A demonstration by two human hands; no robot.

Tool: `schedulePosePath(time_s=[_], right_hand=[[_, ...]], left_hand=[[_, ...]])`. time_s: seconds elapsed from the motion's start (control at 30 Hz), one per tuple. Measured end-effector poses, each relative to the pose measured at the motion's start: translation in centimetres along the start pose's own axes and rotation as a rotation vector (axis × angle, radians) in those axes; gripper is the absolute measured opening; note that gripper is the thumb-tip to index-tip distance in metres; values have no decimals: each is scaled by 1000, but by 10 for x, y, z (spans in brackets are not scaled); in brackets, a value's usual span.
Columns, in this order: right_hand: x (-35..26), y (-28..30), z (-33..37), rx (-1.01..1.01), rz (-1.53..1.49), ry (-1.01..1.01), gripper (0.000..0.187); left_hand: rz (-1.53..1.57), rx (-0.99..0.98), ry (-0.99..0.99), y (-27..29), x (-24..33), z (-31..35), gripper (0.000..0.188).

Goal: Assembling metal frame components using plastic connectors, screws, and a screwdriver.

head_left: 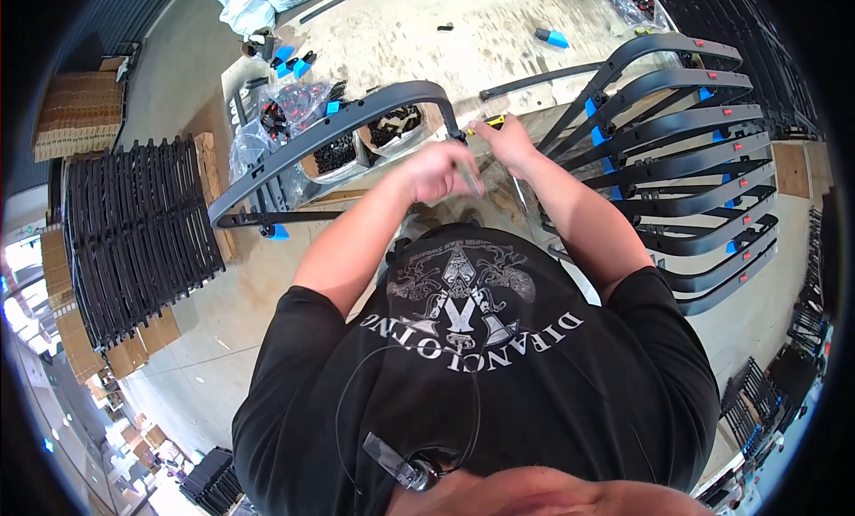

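Right now both hands meet at the near end of the curved dark frame bar (pixel 329 129), whose long axis runs up and away to the person's left. Left hand (pixel 438 171) is curled shut w/ a thin rod-like piece (can't tell what); right hand (pixel 509 140), nearer the bar's tip, pinches a small yellow-black tool (pixel 485 122), w/ 1 stack of finished frames (pixel 686 151) at right.

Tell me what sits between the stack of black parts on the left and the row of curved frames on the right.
In the head view, the curved dark frame that both hands work on, with open cardboard boxes of small black parts behind it.
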State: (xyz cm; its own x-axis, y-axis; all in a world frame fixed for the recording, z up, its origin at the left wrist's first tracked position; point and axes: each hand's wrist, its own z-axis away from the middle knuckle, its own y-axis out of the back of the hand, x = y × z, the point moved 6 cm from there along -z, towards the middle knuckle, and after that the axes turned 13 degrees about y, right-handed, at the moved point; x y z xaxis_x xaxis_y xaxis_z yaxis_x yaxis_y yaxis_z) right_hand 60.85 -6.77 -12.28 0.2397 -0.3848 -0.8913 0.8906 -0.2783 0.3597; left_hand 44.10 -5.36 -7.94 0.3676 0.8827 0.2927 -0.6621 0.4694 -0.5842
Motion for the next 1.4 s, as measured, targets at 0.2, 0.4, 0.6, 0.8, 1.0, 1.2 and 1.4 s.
schedulePosePath(time_s=[0.2,0.4,0.6,0.8,1.0,1.2,1.4], right_hand=[[-1,-7,-2,-9,-44,47,68],[-5,-3,1,-149,-73,-91,67],[-10,-7,4,21,-14,47,68],[-4,-3,13,-90,-51,-169,70],[4,-14,-9,-3,-74,121,70],[15,-4,-6,54,-60,166,68],[18,-9,0,54,-36,107,68]], left_hand=[[-441,266,-176,20,-26,-25,10],[-47,44,-170,19,-2,-21,20],[-1101,1032,-362,42,-22,-34,24],[285,-55,-144,-16,0,3,14],[-939,769,-334,67,-33,-67,11],[-14,276,-187,0,-23,-18,6],[-640,648,-413,24,-26,-28,12]])
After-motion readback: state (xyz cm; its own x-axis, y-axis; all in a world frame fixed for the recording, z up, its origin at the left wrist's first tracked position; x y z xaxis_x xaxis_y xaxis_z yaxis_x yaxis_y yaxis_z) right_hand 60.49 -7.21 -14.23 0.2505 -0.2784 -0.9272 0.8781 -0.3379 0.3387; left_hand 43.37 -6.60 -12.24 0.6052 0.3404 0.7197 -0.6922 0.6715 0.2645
